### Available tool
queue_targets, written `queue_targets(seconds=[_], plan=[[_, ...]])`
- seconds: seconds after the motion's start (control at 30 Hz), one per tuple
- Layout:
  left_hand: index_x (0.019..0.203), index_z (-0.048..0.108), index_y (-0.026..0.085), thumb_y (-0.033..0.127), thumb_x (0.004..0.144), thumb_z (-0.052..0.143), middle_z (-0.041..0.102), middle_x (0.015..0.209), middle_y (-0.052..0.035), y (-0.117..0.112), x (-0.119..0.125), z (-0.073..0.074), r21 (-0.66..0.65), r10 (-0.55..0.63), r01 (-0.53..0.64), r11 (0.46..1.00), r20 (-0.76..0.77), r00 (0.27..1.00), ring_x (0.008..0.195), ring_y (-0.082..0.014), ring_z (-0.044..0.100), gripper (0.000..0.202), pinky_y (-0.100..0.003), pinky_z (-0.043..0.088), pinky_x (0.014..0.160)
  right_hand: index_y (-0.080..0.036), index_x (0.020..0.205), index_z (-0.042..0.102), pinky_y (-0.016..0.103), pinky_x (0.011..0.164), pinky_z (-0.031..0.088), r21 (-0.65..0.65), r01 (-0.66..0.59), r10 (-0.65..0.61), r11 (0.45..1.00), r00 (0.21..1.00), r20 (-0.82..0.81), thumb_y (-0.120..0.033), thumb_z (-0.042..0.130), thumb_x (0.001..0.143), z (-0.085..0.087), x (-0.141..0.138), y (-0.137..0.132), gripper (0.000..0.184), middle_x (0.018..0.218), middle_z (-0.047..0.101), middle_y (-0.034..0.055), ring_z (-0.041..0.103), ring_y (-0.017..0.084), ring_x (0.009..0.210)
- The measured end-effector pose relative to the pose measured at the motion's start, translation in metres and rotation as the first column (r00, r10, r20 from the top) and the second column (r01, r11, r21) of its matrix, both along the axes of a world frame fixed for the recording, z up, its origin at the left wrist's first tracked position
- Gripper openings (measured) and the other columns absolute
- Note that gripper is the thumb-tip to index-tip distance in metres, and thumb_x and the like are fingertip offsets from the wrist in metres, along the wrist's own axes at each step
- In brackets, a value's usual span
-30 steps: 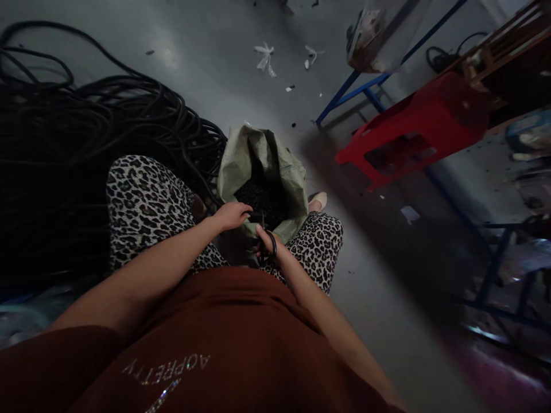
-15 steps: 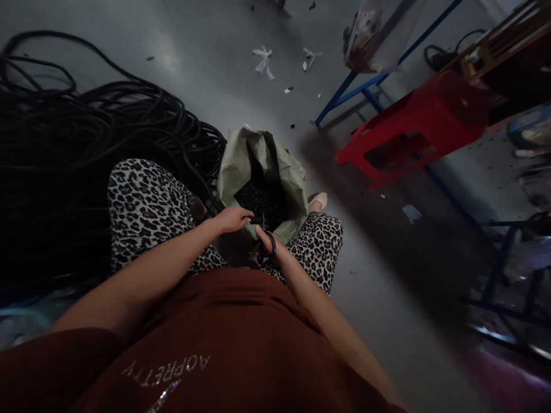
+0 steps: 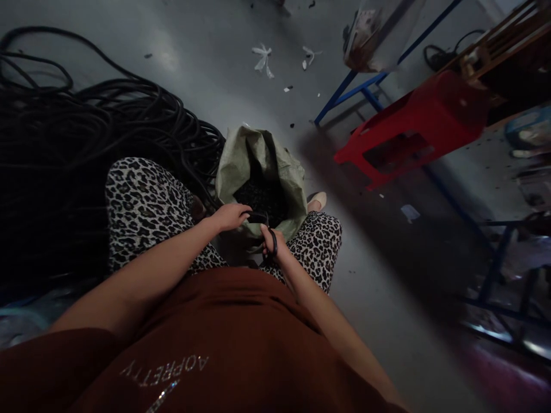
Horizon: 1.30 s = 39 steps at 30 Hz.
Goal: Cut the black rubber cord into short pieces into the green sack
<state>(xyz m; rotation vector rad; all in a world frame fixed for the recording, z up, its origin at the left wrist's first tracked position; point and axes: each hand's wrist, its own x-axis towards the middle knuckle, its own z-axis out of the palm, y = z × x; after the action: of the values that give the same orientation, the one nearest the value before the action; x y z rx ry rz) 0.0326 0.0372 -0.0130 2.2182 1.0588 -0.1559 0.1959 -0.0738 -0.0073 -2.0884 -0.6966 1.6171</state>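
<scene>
My left hand [image 3: 232, 217] is closed around a black rubber strip [image 3: 257, 217], whose end sticks out toward the right. In my right hand [image 3: 272, 241] is a pair of scissors [image 3: 274, 245] with black handles. Their blades reach the strip's end, though I cannot tell whether they are touching it. Both hands are over the near rim of a pale green woven sack [image 3: 290, 172]. Inside the sack lie many small black pieces [image 3: 262, 195].
A large heap of black rubber strips [image 3: 142, 109] covers the floor at left. At right a red plastic stool [image 3: 447, 115] lies tipped over beside a blue metal frame [image 3: 340, 100]. White scraps [image 3: 262, 57] lie on the floor ahead.
My right hand with the scissors has shifted slightly right, away from my left hand. More of the black strip shows between the two hands.
</scene>
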Motion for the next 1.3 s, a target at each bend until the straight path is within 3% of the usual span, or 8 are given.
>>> queue_targets(seconds=[0.27, 0.43, 0.6, 0.8, 1.3], plan=[[0.121, 0.064, 0.027, 0.032, 0.092, 0.044, 0.070, 0.119, -0.0018, 0.002, 0.000, -0.004, -0.003, 0.019, -0.020, 1.000, -0.067, 0.998, 0.109, -0.0195, 0.063, 0.036, -0.026, 0.046, 0.090, -0.014, 0.067, 0.053, 0.016, 0.030, 0.031, -0.005, -0.026, 0.026, 1.000, 0.999, 0.034, -0.040, 0.049, 0.098, 0.001, 0.000, -0.001, 0.040, 0.043, 0.045, -0.0050, 0.044, 0.008, 0.029], [0.120, 0.065, 0.026, 0.032, 0.091, 0.044, 0.071, 0.115, -0.0031, 0.003, -0.001, -0.004, -0.006, 0.019, -0.019, 1.000, -0.068, 0.997, 0.106, -0.0208, 0.064, 0.037, -0.027, 0.047, 0.087, -0.013, 0.070, 0.055, 0.016, 0.030, 0.031, -0.049, 0.030, -0.029, 0.998, 0.999, 0.018, -0.040, 0.050, 0.097, 0.001, 0.000, -0.001, 0.038, 0.044, 0.046, -0.0048, 0.043, 0.007, 0.029], [0.121, 0.065, 0.025, 0.032, 0.090, 0.045, 0.070, 0.117, -0.0034, 0.004, -0.001, -0.004, -0.003, 0.060, -0.061, 0.998, -0.051, 0.997, 0.108, -0.0211, 0.064, 0.038, -0.027, 0.047, 0.089, -0.013, 0.081, 0.057, 0.018, 0.032, 0.035, -0.097, 0.052, -0.061, 0.994, 0.995, -0.083, -0.051, 0.046, 0.097, -0.001, 0.000, -0.001, 0.042, 0.044, 0.049, -0.0038, 0.047, 0.010, 0.030], [0.124, 0.065, 0.024, 0.034, 0.091, 0.043, 0.070, 0.119, -0.0028, 0.006, 0.000, -0.003, -0.027, 0.117, -0.119, 0.993, -0.051, 0.992, 0.109, -0.0210, 0.063, 0.040, -0.026, 0.047, 0.090, -0.012, 0.095, 0.059, 0.018, 0.034, 0.038, -0.042, 0.033, -0.040, 0.999, 0.981, -0.189, -0.057, 0.046, 0.095, -0.007, 0.000, -0.005, 0.047, 0.050, 0.056, -0.0011, 0.053, 0.012, 0.035], [0.119, 0.068, 0.027, 0.037, 0.089, 0.044, 0.073, 0.112, -0.0002, 0.004, 0.002, -0.006, -0.095, 0.063, -0.066, 0.993, -0.027, 0.998, 0.104, -0.0186, 0.065, 0.039, -0.024, 0.048, 0.087, -0.012, 0.096, 0.058, 0.017, 0.035, 0.039, -0.058, 0.025, -0.038, 0.998, 0.972, -0.232, -0.056, 0.045, 0.096, 0.004, -0.004, 0.000, 0.045, 0.051, 0.056, -0.0011, 0.053, 0.011, 0.036]])
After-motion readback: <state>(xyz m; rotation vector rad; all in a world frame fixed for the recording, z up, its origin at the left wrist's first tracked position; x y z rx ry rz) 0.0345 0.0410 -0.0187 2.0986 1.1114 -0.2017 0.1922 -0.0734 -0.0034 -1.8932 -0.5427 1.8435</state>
